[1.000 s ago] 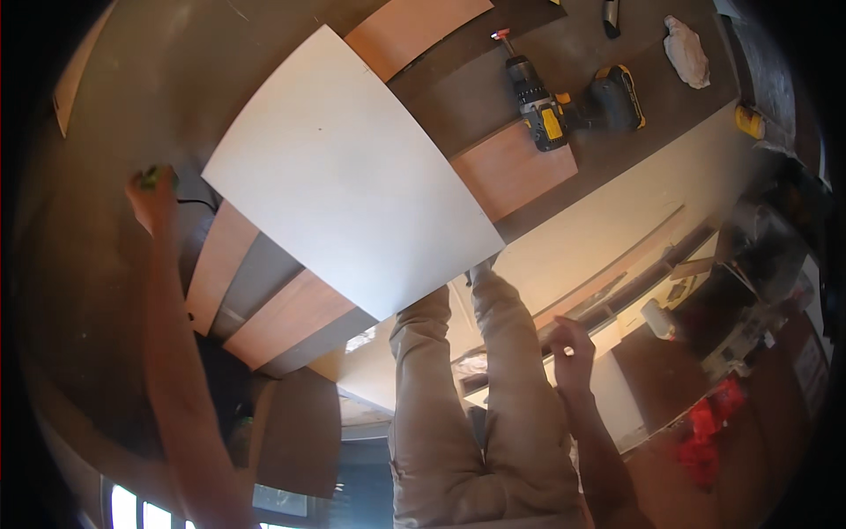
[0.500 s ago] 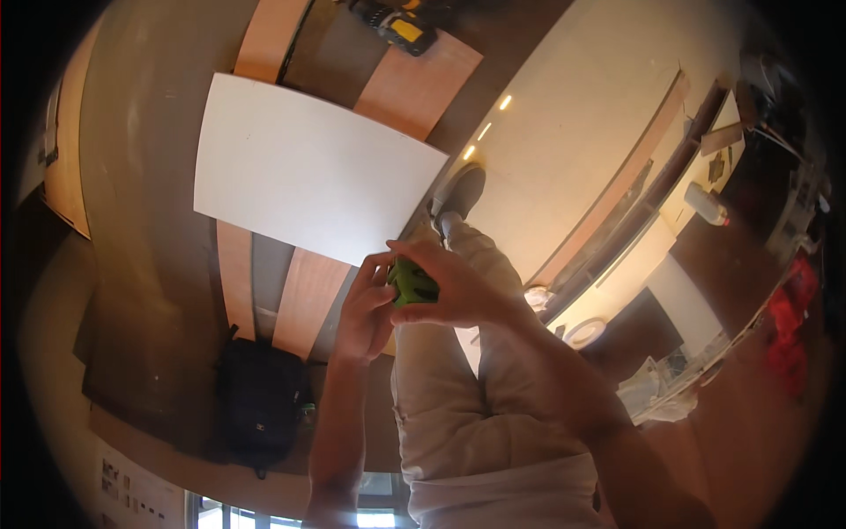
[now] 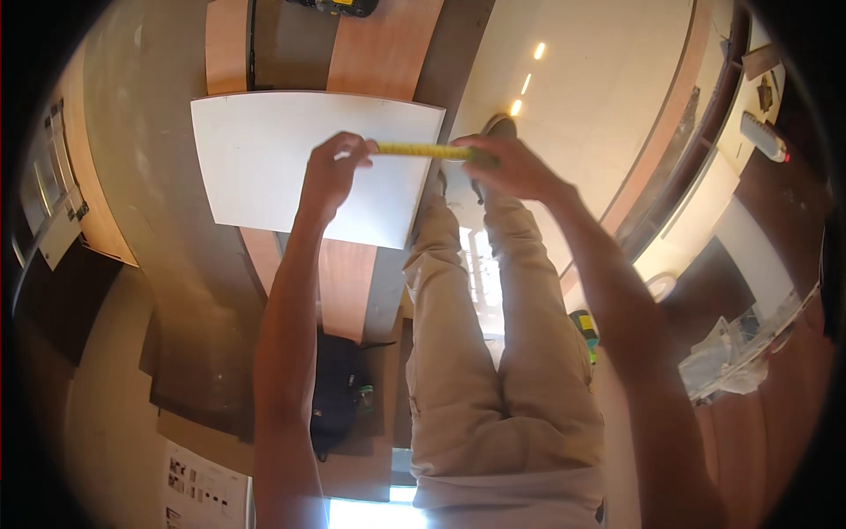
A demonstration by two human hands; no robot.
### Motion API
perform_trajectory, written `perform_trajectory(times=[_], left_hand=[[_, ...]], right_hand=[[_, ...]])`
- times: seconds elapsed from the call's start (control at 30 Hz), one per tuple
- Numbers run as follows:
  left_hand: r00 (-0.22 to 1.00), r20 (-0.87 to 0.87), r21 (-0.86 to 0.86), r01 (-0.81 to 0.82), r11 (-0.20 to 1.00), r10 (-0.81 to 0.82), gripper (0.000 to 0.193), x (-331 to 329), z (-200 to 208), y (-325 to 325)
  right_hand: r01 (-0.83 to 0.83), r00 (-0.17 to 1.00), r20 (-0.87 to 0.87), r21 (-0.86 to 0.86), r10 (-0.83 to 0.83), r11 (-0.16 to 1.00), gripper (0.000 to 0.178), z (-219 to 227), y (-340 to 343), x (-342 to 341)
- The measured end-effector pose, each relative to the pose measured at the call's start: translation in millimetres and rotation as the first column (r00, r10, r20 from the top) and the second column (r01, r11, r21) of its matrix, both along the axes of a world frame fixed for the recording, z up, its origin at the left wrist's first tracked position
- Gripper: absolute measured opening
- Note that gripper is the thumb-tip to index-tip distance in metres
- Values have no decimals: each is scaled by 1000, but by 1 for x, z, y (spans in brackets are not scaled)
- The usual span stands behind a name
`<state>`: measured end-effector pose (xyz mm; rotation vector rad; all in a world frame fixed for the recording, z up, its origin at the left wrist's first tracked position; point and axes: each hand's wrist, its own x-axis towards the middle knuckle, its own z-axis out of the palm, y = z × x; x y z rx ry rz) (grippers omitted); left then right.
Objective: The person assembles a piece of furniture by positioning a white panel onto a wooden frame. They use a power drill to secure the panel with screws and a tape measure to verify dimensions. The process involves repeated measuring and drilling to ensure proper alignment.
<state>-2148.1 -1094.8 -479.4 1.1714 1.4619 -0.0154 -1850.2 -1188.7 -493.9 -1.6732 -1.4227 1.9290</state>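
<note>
Orange-brown strips (image 3: 386, 46) underlie the white board (image 3: 273, 159); hands (image 3: 331, 174) hold measuring tape (image 3: 416, 151).

The tape measure (image 3: 482, 158) has a green case, blurred and mostly covered by the right hand (image 3: 515, 170) that grips it. Its yellow blade (image 3: 419, 151) is partway out and runs straight and nearly level across the view, with dark markings too blurred to read. The blade's far end sits pinched in the fingers of the left hand (image 3: 333, 167). Most of its length spans the white panel (image 3: 282, 167), a flat four-sided sheet, and crosses its right edge; whether blade and sheet touch cannot be told.
</note>
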Motion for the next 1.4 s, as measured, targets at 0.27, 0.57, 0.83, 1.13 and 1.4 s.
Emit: perform_trajectory(times=[0.27,0.57,0.83,1.13,1.4], left_hand=[[993,-29,301,-96,949,110,20,28,-56,0],[991,-112,325,-39,945,79,12,42,-49,9],[991,-130,330,80,941,-38,14,43,-48,8],[972,-68,451,232,862,-226,18,29,-57,27],[966,-100,404,258,878,-238,25,24,-55,29]], right_hand=[[7,968,251,20,-12,1000,41,-43,-20,40],[109,979,185,-134,-83,985,45,-49,-21,37],[113,976,195,-69,-97,991,44,-51,-26,39],[84,944,316,47,-94,995,41,-42,-21,35],[162,927,321,121,-193,979,38,-36,-38,23]])
